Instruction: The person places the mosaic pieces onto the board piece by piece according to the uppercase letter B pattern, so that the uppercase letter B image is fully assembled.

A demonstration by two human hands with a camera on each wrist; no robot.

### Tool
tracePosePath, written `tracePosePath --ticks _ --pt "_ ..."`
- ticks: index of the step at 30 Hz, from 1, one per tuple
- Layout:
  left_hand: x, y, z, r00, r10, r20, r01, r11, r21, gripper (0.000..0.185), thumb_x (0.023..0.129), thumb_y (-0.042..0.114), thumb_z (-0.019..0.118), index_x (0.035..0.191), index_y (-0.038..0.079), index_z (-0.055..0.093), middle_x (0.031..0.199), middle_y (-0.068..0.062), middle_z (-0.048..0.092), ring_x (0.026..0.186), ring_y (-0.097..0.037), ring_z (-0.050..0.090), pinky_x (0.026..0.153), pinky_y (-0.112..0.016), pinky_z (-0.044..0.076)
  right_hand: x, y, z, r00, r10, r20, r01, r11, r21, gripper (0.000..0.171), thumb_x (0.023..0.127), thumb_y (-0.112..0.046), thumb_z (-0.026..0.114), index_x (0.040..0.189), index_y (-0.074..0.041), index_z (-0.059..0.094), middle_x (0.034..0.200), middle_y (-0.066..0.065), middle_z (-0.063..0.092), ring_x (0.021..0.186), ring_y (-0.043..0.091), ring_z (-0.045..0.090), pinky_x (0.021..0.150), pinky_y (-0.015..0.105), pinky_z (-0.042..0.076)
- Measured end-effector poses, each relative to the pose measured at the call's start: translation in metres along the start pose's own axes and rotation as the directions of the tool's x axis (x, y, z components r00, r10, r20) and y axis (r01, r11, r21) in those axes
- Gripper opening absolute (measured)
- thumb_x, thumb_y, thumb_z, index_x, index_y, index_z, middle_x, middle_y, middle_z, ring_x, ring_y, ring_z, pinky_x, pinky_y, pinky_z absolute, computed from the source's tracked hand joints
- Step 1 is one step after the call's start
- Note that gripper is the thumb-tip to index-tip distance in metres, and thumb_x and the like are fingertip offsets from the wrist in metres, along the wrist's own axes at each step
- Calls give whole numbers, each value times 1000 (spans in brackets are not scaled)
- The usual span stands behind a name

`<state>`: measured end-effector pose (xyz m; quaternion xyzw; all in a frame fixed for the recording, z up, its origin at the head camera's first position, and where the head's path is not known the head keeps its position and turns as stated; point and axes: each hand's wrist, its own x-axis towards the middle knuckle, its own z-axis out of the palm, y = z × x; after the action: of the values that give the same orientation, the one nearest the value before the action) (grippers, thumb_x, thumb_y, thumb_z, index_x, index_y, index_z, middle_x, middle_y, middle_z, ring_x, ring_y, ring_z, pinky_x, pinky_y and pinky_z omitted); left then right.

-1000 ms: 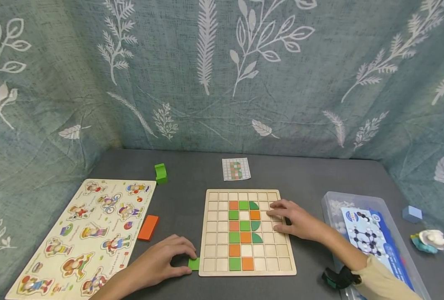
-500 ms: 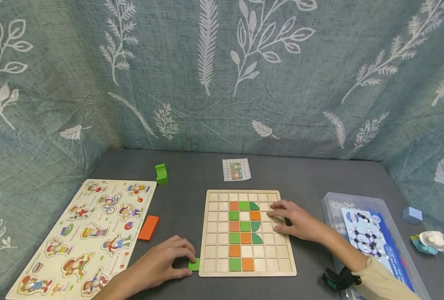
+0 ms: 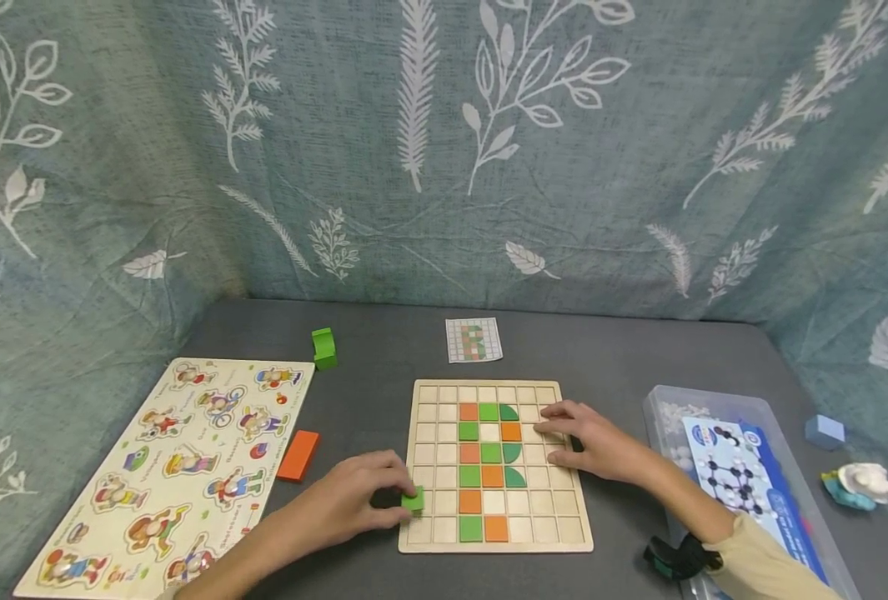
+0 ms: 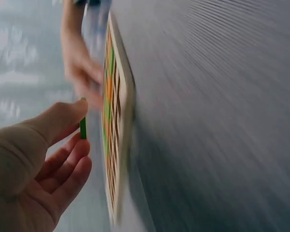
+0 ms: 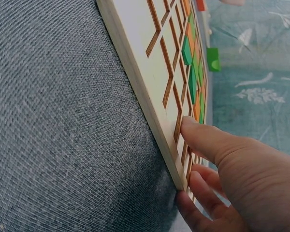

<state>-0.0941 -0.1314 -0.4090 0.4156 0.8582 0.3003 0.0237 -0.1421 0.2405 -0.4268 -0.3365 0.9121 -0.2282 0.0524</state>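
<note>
I see my left hand pinching a small green tile between thumb and fingertips, right over the left edge of the wooden grid board, low on that side; the left wrist view shows the tile held edge-on between the thumb and the curled fingers, just beside the board, though that view is blurred. My right hand rests on the board's right side with its fingers laid out flat and holding nothing; in the right wrist view its fingertips press on the board at its edge. Orange and green tiles already fill the middle cells of the board. Behind the board lies a small pattern card. To the board's left sit an orange block, a picture puzzle beyond it, and a green block toward the back. To the board's right stands a clear plastic box, with a blue block further out.
</note>
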Motion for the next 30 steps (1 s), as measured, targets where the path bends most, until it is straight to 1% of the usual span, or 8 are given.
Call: tracePosePath --ticks 1,4,8,12,15,24,27,30 --pt "8 4 3 1000 1 26 -1 1000 -9 13 83 21 77 95 20 72 94 11 63 85 0 58 75 -19 51 0 0 0 1000 -1 2 1 1000 0 41 90 -22 69 127 -6 64 132 16 55 119 36 53 93 51 47" --pt "33 18 17 995 60 78 -61 998 1 12 84 23 76 94 17 73 94 8 65 86 -1 59 78 -16 50 1 0 1 1000 -1 3 1 1000 7 41 90 -23 68 128 -6 63 132 17 55 119 36 53 93 51 47" --pt "63 32 36 982 127 137 -134 990 41 11 87 24 74 93 16 74 92 6 66 82 -1 57 74 -9 45 1 -1 2 1000 1 2 -1 1000 17 40 91 -23 68 128 -7 63 132 16 55 119 36 53 92 51 47" --pt "82 40 46 977 122 172 -139 986 91 10 88 22 72 94 15 75 92 5 68 80 0 58 71 -5 41 2 -2 3 1000 -3 3 3 1000 27 40 91 -23 67 128 -6 63 132 17 55 118 36 53 91 51 47" --pt "88 42 51 977 112 183 -136 983 127 10 88 21 72 94 14 76 93 5 68 83 0 59 73 -5 42 2 -1 3 1000 -13 -1 13 1000 26 41 91 -23 68 128 -6 63 131 17 55 118 36 54 91 51 48" --pt "93 46 57 973 132 191 -168 969 183 12 88 24 72 95 15 77 94 6 67 83 2 57 73 -3 39 0 2 0 999 -30 -22 30 999 13 40 91 -24 69 126 -6 64 129 16 56 116 35 55 90 49 48" --pt "94 46 58 972 137 192 -174 965 194 13 88 25 72 96 16 77 95 7 66 81 2 54 71 -3 37 0 1 0 999 -33 -19 33 999 18 40 91 -24 68 126 -6 64 130 16 56 115 35 54 89 49 49" --pt "91 45 57 973 140 183 -175 966 190 16 88 28 72 97 17 77 97 7 64 83 1 53 71 -3 35 0 1 0 999 -36 -21 36 999 19 40 90 -24 69 126 -6 64 130 17 56 115 35 54 88 48 49"
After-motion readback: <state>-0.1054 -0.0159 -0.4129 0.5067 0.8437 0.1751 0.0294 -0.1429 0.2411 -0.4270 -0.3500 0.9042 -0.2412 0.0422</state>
